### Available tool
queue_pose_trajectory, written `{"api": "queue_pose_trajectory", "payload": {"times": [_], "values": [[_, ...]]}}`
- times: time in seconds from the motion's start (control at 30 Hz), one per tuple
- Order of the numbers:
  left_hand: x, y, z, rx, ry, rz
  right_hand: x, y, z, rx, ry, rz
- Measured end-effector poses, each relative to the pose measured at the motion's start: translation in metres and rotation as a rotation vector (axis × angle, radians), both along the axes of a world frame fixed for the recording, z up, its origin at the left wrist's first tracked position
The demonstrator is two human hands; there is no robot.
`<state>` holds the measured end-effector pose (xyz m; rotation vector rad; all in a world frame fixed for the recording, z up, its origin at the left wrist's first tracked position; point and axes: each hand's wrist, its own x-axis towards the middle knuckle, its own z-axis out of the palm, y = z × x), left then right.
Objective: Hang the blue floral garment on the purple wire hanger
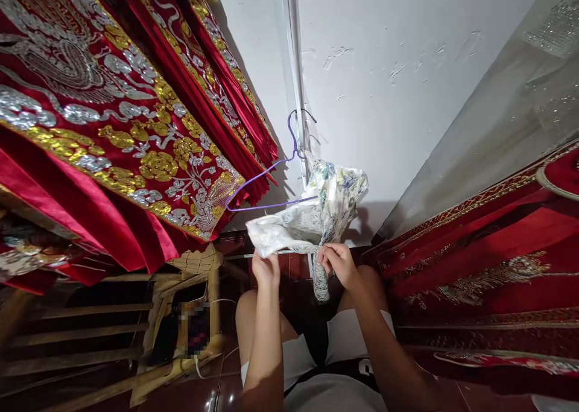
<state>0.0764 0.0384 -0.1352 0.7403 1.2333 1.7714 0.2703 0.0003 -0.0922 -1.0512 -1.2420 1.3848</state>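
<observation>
Two grips clamped on the cloth (pixel 316 213), mid-frame: left hand (pixel 266 268) on the edge, right hand (pixel 338 265) on the bunch. Pull evenly so the hanger (pixel 266 177) hangs level.

Scuffed white wall (pixel 407 68), red embroidered hangings (pixel 90 110) on both sides, wooden frame (pixel 90 327) low left.

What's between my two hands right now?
In the head view, the floral cloth stretches between your left hand and right hand, both gripping its lower edge; it hangs from a purple hanger.

L hand (pixel 266 269) raised, fingers pinched, R hand (pixel 337 262) alongside, fingers curled tight
</observation>
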Motion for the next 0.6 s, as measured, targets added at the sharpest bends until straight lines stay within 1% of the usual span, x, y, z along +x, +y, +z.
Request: {"api": "queue_pose_trajectory", "payload": {"times": [0.07, 0.13, 0.17, 0.23, 0.27, 0.3, 0.33, 0.4, 0.47, 0.53, 0.57, 0.6], "values": [[0.012, -0.013, -0.006, 0.003, -0.026, -0.046, 0.012, 0.000, -0.008, -0.065, -0.059, 0.107], [0.021, -0.021, -0.003, 0.008, -0.039, -0.088, 0.024, 0.002, -0.014, -0.120, -0.164, 0.207], [0.024, -0.024, 0.002, 0.022, -0.035, -0.120, 0.029, 0.004, -0.016, -0.123, -0.225, 0.206], [0.033, -0.031, 0.017, 0.071, 0.009, -0.206, 0.033, 0.007, -0.016, -0.066, -0.305, 0.092], [0.038, -0.034, 0.026, 0.101, 0.053, -0.264, 0.033, 0.009, -0.015, -0.022, -0.305, 0.025], [0.044, -0.037, 0.036, 0.134, 0.114, -0.330, 0.030, 0.011, -0.013, 0.011, -0.272, -0.010], [0.051, -0.039, 0.045, 0.169, 0.193, -0.391, 0.027, 0.013, -0.010, 0.022, -0.211, -0.001], [0.061, -0.042, 0.062, 0.248, 0.383, -0.460, 0.017, 0.015, -0.002, -0.016, -0.056, 0.105], [0.065, -0.038, 0.076, 0.333, 0.584, -0.439, 0.010, 0.015, 0.011, -0.080, 0.062, 0.210], [0.060, -0.030, 0.085, 0.377, 0.701, -0.373, 0.008, 0.016, 0.028, -0.083, 0.072, 0.288], [0.056, -0.026, 0.087, 0.382, 0.718, -0.371, 0.010, 0.017, 0.038, -0.054, 0.032, 0.318], [0.050, -0.021, 0.088, 0.378, 0.715, -0.408, 0.013, 0.019, 0.048, -0.005, -0.031, 0.338]]}}
